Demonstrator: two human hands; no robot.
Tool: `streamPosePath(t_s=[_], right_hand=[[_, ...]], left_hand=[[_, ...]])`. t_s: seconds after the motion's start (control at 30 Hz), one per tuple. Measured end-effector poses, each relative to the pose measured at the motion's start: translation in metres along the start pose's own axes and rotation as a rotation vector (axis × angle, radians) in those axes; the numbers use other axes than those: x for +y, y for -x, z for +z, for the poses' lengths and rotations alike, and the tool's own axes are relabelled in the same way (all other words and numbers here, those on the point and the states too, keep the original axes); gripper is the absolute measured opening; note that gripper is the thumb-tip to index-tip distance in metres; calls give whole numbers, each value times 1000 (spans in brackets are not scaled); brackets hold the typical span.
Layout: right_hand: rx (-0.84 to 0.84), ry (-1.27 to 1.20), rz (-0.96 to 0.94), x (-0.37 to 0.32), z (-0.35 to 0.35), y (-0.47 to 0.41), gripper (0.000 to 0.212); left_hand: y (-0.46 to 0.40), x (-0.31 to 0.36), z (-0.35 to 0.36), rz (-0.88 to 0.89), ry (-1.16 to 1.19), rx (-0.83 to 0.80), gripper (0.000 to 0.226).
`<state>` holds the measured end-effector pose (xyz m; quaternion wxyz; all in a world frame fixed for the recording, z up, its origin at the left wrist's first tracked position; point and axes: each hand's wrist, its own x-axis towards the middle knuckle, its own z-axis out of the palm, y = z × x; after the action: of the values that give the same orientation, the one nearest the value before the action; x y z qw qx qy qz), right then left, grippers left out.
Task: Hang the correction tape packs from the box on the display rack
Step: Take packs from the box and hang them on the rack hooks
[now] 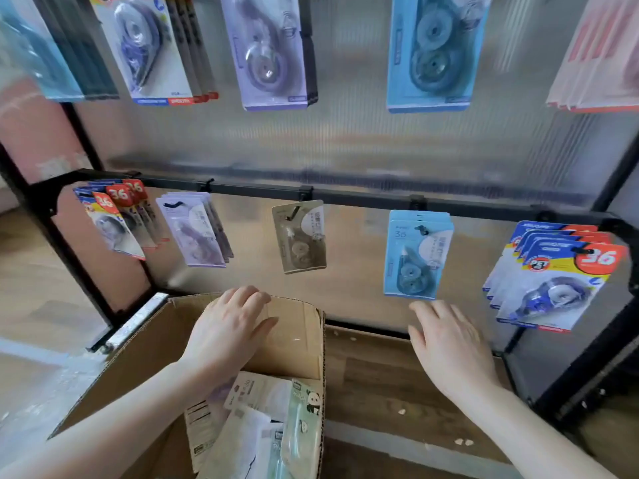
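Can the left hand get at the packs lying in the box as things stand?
Probably yes: the left hand is open over the open-topped box, holding nothing, and the loose packs lie uncovered just below it.

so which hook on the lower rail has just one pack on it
The middle hook, holding the lone beige pack; the other four hooks carry stacks of several packs.

Five hooked groups of carded correction tape packs [417, 254] are hung along the black lower rail [363, 198]; one open brown cardboard box [294, 326] and two bare hands are shown.
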<state>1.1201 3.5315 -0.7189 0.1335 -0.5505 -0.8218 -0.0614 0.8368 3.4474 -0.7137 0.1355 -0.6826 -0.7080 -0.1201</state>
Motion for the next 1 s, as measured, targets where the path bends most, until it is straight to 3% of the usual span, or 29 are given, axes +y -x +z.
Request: streamPosePath(t_s=[0.2,0.57,0.7,0.83,1.0], right_hand=[[34,10,-155,-80,25,-9,26],[-141,17,-277,-170,64,-12,22],[-196,33,-330,-192,77,-12,28],[-231,35,-331,-203,91,-10,32],[-288,53,-301,-203,108,-6,30]], left_hand=[[42,-64,30,-94,-39,-117,44],[81,-130,77,-192,-6,-379,42],[91,-143,88,-246,23,-591,40],[100,-143,103,-189,18,-787,46],[115,-138,123,-111,89,-1194,58]])
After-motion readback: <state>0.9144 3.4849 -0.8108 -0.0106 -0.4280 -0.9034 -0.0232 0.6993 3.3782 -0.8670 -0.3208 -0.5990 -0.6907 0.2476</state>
